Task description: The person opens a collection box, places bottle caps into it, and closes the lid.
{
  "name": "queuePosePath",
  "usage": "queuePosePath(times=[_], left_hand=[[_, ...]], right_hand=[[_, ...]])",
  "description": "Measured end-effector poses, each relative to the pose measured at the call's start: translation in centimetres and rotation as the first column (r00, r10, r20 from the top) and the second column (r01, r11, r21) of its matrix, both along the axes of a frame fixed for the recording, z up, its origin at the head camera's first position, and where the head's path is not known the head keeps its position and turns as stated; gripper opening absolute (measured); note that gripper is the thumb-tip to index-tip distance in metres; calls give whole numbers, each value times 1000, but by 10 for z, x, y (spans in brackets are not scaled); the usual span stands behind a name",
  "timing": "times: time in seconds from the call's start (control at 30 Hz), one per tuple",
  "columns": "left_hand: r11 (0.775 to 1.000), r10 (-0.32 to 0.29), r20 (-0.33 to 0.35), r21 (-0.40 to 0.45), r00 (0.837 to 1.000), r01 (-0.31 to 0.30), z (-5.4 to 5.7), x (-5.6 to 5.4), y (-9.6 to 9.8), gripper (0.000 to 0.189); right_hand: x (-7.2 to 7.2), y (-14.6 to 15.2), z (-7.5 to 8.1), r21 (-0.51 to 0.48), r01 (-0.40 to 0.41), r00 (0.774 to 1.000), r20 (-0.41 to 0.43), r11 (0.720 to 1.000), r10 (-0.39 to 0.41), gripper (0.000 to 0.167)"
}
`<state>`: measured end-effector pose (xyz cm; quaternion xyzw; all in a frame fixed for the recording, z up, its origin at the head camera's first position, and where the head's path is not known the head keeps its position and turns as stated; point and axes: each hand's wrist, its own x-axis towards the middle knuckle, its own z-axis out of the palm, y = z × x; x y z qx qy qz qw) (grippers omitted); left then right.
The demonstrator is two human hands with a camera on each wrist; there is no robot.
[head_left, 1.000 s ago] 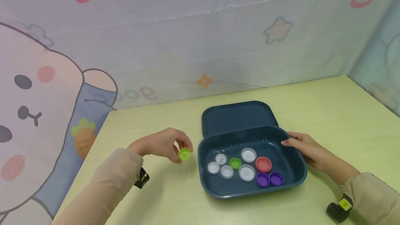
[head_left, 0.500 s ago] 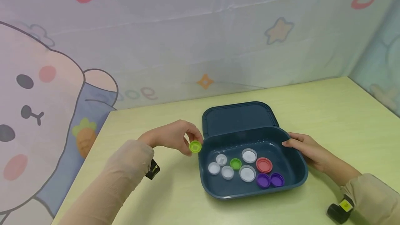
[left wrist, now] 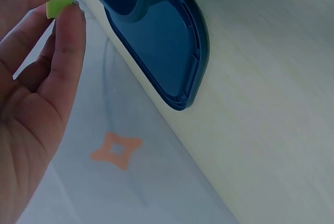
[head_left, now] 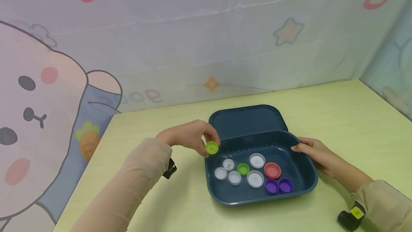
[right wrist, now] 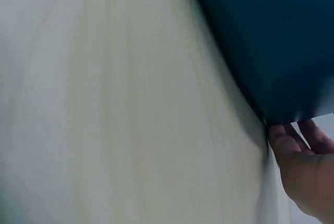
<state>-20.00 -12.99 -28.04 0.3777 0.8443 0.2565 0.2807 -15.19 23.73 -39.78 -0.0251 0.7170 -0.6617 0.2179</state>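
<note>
Between thumb and fingers my left hand pinches a yellow-green bottle cap, held at the left rim of a dark blue plastic box. The left wrist view shows only the edge of this cap in the fingertips. My right hand grips the box's right rim, thumb over the edge and fingers against the outer wall. Inside lie several white caps, a green cap, a red cap and two purple caps.
Directly behind the box lies its dark blue lid, partly covered by the box's back wall. Both rest on a pale yellow-green table. A printed cloth hangs along the table's back edge.
My left hand has carried the yellow-green cap rightward and slightly farther back, from beside the box to its left rim. The right hand keeps its grip on the box.
</note>
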Motion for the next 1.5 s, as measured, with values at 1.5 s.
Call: queuePosePath(times=[1.5], left_hand=[[958,-224,-109,-206,968,199,-31,-10,87,30]], right_hand=[[-1,-1,-1,-26,-7,1000,-1,1000,7,66]])
